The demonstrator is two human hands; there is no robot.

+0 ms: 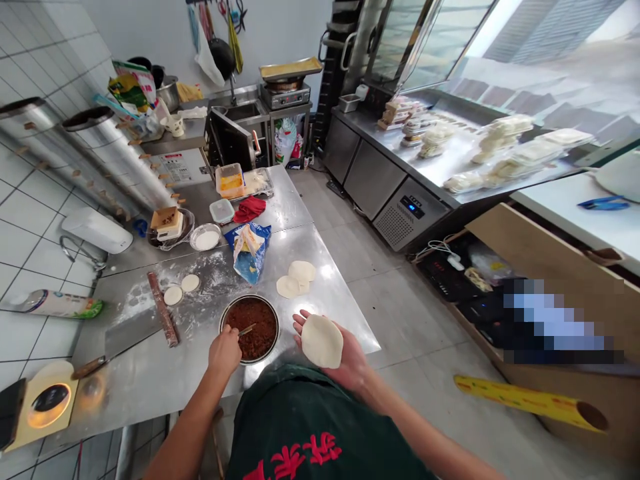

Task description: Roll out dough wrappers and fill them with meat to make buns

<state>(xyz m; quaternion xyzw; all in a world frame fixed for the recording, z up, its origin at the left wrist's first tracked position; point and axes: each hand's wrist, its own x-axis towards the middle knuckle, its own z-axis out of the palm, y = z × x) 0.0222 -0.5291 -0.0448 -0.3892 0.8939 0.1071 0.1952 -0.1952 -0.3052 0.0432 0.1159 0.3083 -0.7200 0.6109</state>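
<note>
At near corner of bench [331,290], I have right hand [353,360] palm up, fingers extended, slightly apart, flat dough round [323,341] resting across palm. Left hand [224,350] at metal bowl [278,329]: fingers curled tight around thin utensil [247,329], its end in dark brown filling [260,317]. Blue bag [250,263] sits just beyond bowl. Farther right, overlapping dough sheets [302,270]; leftward, rolling pin [163,310] beside two small dough discs [190,283].

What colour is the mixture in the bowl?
The mixture is dark reddish-brown, best seen in the head view.
</note>
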